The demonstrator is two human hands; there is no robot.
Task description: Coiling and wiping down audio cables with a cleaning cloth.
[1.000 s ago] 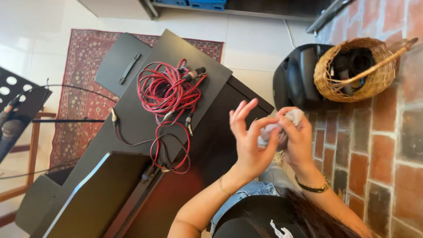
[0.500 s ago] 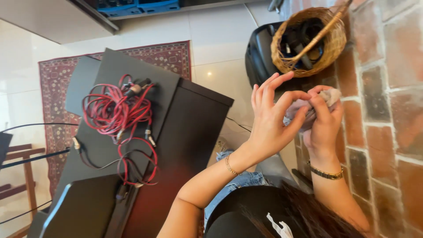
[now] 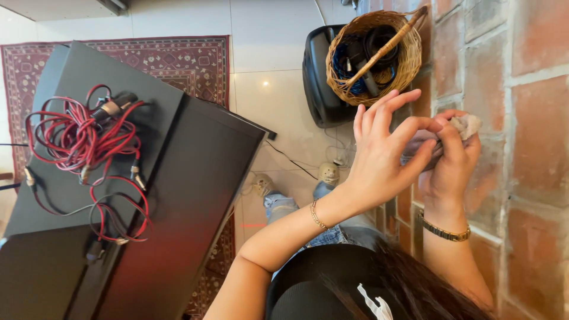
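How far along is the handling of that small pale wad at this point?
Already done: the right hand has the pale wad pinched in its fingertips. In hand: the left hand works at it, thumb against it, other fingers spread. Still untouched: the red cables on the black case and the wicker basket.

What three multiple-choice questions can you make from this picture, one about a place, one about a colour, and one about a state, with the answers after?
1. Where is the wicker basket?
A. on the dark speaker by the brick wall
B. on the rug
C. on the black case

2. What colour is most of the cable bundle?
A. blue
B. red
C. yellow

3. How is the small cloth held?
A. lying loose on the floor
B. pinched in the right hand, left hand touching it
C. hanging from the basket

Answers: A, it sits on the speaker; B, red loops dominate; B, fingers grip it.
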